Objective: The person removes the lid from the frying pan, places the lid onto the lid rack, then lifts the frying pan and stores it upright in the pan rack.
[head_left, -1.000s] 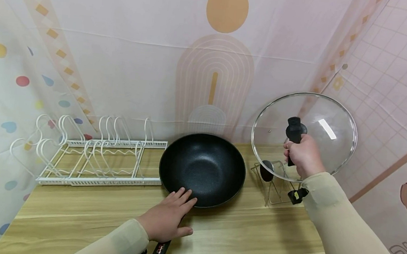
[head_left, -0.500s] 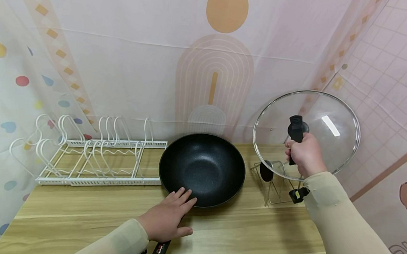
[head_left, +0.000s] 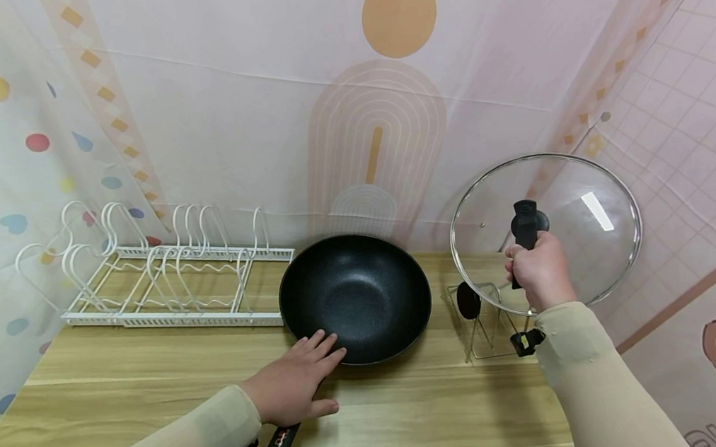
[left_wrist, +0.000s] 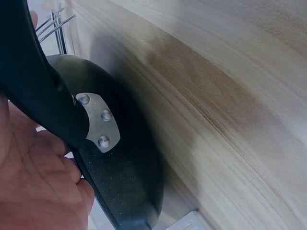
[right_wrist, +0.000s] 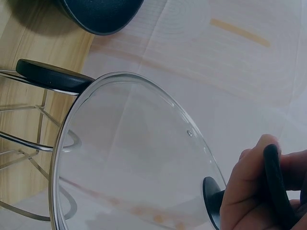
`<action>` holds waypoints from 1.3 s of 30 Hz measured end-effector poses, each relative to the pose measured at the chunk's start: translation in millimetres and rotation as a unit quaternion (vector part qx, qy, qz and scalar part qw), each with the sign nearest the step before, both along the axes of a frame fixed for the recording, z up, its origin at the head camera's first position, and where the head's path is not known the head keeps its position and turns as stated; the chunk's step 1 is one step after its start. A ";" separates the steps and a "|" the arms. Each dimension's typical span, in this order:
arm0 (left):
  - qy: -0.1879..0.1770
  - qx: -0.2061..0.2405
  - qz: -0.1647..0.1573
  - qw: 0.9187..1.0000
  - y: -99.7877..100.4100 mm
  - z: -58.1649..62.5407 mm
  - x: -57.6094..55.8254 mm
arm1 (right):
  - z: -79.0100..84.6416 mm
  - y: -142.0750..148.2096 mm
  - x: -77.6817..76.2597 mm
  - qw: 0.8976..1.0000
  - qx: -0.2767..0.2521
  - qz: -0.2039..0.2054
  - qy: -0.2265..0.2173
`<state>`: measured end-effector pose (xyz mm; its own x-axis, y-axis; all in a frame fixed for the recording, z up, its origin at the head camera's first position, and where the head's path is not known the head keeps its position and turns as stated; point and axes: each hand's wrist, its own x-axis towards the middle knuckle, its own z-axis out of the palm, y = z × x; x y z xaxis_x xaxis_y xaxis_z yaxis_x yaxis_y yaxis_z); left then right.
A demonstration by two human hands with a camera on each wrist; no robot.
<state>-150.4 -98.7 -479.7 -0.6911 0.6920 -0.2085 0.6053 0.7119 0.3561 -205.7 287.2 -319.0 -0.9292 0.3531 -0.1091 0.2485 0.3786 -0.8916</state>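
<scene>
At right, the right hand (head_left: 542, 269) grips the lid (head_left: 580, 236), which could fall if grip loosens; straight-fingered left hand (head_left: 293, 382) touches wok (head_left: 358, 294).

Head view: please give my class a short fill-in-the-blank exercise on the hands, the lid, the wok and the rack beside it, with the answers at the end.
1. The right hand grips the glass lid by its black ____.
2. The left hand reaches over the near rim of the wok, whose inside is colored ____.
3. In the head view, the white rack is to the ____ of the wok.

Missing words: handle; black; left.
</scene>
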 end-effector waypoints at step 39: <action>-0.001 -0.019 -0.002 1.000 4.0 4.4 -1.0 | -5.4 8.0 1.8 0.998 0.048 -0.029 0.003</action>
